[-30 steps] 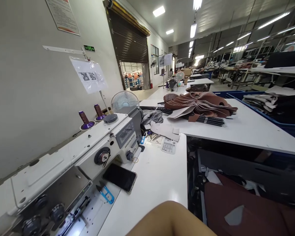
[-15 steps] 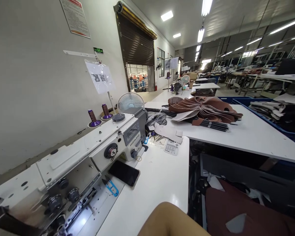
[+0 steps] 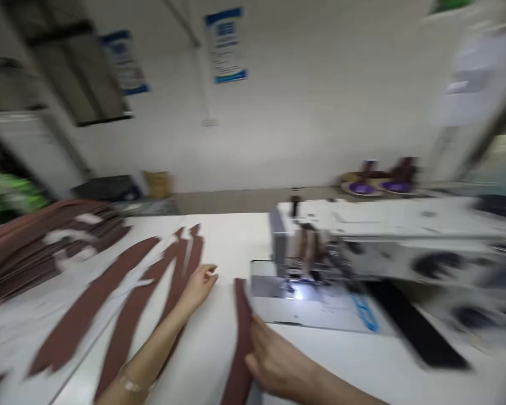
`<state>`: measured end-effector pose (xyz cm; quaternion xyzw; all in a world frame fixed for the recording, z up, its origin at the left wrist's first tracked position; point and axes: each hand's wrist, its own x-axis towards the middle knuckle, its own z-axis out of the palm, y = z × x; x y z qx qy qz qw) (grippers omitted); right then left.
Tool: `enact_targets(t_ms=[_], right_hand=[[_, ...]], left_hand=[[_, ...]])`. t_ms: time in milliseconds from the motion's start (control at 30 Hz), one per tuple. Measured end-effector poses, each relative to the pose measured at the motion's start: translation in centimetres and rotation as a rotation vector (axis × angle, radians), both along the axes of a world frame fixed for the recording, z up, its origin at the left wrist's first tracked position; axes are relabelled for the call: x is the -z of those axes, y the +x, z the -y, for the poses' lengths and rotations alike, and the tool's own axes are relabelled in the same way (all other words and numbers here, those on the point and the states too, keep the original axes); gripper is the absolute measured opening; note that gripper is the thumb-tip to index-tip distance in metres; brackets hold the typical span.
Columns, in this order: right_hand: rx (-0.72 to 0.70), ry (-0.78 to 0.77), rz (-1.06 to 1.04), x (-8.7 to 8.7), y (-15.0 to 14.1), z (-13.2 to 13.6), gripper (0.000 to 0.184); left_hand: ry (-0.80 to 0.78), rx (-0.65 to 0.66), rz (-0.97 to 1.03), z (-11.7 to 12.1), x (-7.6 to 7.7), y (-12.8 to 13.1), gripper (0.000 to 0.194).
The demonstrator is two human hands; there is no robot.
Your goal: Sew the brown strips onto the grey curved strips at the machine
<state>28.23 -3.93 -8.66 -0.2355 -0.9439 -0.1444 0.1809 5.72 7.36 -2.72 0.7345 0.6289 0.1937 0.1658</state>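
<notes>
The picture is blurred by motion. My right hand (image 3: 276,357) grips the long brown leather strip (image 3: 241,343) at its side, close to the sewing machine's needle plate (image 3: 287,287). My left hand (image 3: 199,286) lies on the white table (image 3: 231,242) with its fingers loosely apart. It touches or sits right beside the tips of several other brown leather strips (image 3: 129,304), which are fanned out across the tabletop. The blur hides the exact finger contact on both hands.
The white sewing machine head (image 3: 388,242) fills the right side, with a black phone (image 3: 417,323) and blue-handled snips (image 3: 365,312) in front of it. A stack of brown leather pieces (image 3: 46,242) lies at the left. Thread spools on purple stands (image 3: 379,187) stand behind the machine.
The view has swung away from the long workshop aisle to the wall behind the machine. Both my hands now appear on the table, and brown strips lie spread there.
</notes>
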Motion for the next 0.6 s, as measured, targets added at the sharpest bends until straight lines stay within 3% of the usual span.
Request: enact_targets(t_ms=[67,167,300,467,600], right_hand=[[-0.032,0.113,-0.032,1.2,-0.1,-0.7,0.014],[-0.048,0.245,-0.077,3.0,1.0,-1.2,0.009],[-0.022,0.276,-0.122,3.8,1.3,-0.7,0.029],[0.012,0.245,-0.132,3.2,0.1,-0.9,0.032],[0.009,0.223,-0.132,3.4,-0.1,-1.1,0.033]], left_hand=[[0.055,-0.184,-0.034,0.0,-0.5,-5.6,0.032],[0.103,-0.420,-0.149,2.0,-1.7,-13.6,0.037],[0.056,-0.625,-0.322,4.6,-1.6,-21.8,0.045],[-0.123,-0.590,-0.412,5.2,0.1,-26.7,0.047],[-0.219,-0.601,-0.396,3.5,-1.1,-28.1,0.033]])
